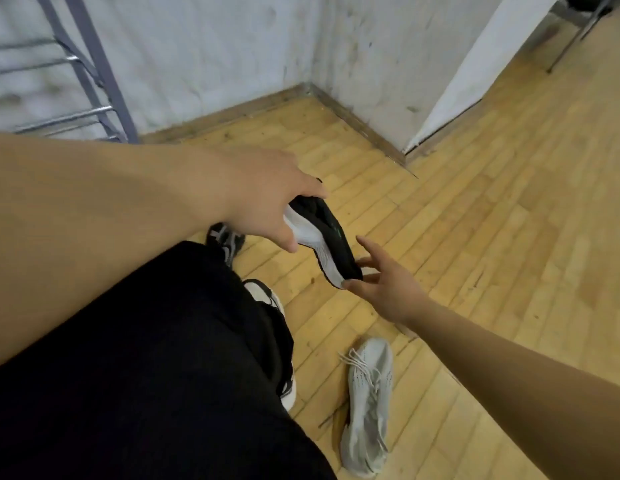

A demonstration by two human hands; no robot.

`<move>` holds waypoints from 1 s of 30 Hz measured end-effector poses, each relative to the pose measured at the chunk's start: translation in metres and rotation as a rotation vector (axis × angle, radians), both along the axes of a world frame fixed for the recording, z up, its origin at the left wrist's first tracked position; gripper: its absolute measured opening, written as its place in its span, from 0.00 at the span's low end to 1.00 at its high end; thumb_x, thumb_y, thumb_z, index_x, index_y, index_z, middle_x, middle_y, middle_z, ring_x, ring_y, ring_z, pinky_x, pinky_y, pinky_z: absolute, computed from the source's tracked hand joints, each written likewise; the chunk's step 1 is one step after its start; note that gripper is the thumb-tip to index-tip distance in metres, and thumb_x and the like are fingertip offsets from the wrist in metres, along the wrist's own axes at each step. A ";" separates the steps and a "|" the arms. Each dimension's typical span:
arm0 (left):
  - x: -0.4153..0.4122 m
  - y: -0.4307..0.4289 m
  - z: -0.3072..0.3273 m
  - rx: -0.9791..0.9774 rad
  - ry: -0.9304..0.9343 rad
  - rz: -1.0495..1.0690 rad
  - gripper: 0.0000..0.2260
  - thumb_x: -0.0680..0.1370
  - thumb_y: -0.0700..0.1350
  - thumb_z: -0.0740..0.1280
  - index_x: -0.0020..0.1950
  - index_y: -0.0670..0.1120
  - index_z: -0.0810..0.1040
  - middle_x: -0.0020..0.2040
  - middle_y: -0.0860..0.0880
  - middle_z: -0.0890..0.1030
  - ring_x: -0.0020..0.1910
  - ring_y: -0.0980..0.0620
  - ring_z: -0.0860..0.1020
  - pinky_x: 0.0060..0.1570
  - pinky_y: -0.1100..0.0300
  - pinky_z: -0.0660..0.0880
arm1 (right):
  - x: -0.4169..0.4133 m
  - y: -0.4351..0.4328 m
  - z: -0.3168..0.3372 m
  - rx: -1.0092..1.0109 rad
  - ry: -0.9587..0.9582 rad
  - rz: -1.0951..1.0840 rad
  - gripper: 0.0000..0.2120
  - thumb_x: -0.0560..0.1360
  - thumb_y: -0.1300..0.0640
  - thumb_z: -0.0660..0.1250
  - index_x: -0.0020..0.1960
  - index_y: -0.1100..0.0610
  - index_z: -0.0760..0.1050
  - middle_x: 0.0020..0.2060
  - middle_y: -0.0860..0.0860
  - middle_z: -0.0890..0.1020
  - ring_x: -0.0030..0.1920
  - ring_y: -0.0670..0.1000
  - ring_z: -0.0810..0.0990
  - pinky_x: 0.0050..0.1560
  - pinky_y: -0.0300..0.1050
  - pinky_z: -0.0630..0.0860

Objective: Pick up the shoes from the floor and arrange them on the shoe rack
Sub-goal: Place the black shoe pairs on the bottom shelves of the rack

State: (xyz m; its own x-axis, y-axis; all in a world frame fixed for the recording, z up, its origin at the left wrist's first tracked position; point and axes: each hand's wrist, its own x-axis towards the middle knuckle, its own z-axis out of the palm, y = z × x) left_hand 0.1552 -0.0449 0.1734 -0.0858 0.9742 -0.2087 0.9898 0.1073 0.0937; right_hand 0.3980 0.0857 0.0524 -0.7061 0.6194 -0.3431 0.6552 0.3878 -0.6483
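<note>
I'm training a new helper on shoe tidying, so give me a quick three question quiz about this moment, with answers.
1. True or false: the black shoe with the white sole is lying on the floor.
2. Which hand grips that shoe at its heel end? A) left hand B) right hand
3. Where is the pale grey laced shoe?

Key
1. False, it is held in the air.
2. A, the left hand; the right hand is open, fingers at the toe.
3. On the wooden floor, below the right forearm.
</note>
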 end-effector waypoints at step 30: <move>-0.127 -0.456 0.001 -0.200 -0.247 0.753 0.43 0.71 0.71 0.70 0.80 0.70 0.51 0.65 0.53 0.72 0.65 0.50 0.72 0.63 0.51 0.71 | -0.324 -0.288 0.113 0.261 -0.191 1.080 0.49 0.68 0.50 0.80 0.82 0.45 0.57 0.73 0.50 0.72 0.67 0.53 0.74 0.59 0.41 0.72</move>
